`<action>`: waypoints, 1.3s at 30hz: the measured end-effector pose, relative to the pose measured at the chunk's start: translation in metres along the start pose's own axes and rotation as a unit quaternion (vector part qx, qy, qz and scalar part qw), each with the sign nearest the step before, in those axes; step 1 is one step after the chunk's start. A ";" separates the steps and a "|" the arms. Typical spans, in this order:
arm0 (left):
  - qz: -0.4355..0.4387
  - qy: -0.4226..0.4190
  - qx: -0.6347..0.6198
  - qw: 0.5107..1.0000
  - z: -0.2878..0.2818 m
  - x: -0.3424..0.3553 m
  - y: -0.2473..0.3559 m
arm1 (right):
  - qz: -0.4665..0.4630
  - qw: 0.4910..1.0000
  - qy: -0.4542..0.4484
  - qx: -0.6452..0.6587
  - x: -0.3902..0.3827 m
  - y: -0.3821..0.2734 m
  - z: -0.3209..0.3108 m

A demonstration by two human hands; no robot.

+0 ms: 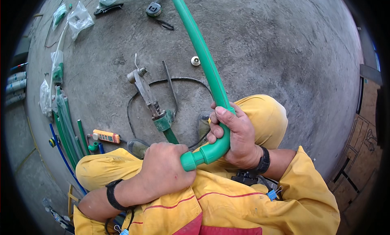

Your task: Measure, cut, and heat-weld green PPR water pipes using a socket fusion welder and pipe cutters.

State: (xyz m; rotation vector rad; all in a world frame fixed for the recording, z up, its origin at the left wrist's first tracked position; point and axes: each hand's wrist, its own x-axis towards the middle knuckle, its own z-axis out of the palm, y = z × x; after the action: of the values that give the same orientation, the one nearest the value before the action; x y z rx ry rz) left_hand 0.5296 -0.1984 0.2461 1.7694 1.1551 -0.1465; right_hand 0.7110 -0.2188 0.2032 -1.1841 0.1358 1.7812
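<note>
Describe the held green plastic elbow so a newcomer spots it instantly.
A long green plastic pipe reaches the right hand. At the pipe's lower end, the green plastic elbow curves toward the left hand. Unlike the pipe, it bends tightly.

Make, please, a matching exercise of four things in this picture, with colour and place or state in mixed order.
1. Elbow fitting
2. Power strip
3. Tape measure
4. Wristbands

A. Grey, near the picture's top edge
B. Black, worn as a pair
C. Green, held in the right hand
D. Orange and yellow, left of centre

Pairs: 1-C, 2-D, 3-A, 4-B
</note>
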 end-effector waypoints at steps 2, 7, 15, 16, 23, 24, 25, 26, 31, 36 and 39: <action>-0.001 -0.002 0.000 1.000 0.000 0.000 0.000 | 0.001 1.000 0.000 -0.001 0.000 0.000 0.000; -0.001 -0.003 -0.003 1.000 0.001 0.001 0.000 | 0.002 1.000 -0.001 0.002 0.001 0.000 -0.002; 0.042 0.019 0.034 0.998 -0.013 -0.007 -0.001 | 0.020 0.999 -0.028 0.006 0.002 -0.002 0.006; 0.058 0.013 0.042 0.997 -0.020 -0.010 0.001 | 0.016 0.999 -0.036 0.001 0.001 -0.004 0.010; 0.098 -0.019 -0.258 0.961 -0.093 -0.058 0.023 | 0.150 0.969 -0.189 -0.052 -0.001 0.006 0.029; 0.185 0.072 -0.357 0.913 -0.078 -0.064 0.013 | 0.158 0.957 -0.229 -0.076 -0.006 0.006 0.037; 0.198 0.089 -0.347 0.912 -0.069 -0.067 0.007 | 0.169 0.943 -0.268 -0.103 -0.011 0.006 0.047; 0.259 0.172 -0.319 0.895 -0.061 -0.068 0.002 | 0.177 0.939 -0.283 -0.082 -0.015 0.009 0.058; 0.357 0.310 -0.018 0.881 -0.060 -0.056 -0.001 | 0.287 0.887 -0.359 0.049 -0.012 0.028 0.087; 0.379 0.283 0.012 0.881 -0.078 -0.072 -0.018 | -0.054 0.825 -0.381 -0.414 -0.009 -0.017 0.079; 0.413 0.285 0.021 0.865 -0.084 -0.070 -0.027 | -0.255 0.808 -0.398 -0.351 -0.050 -0.050 0.101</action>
State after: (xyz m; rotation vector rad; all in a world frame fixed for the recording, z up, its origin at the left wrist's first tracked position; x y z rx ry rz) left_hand 0.4401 -0.1762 0.3100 2.2683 0.6601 0.9246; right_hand 0.6855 -0.1689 0.3130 -0.7108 -1.3136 1.7024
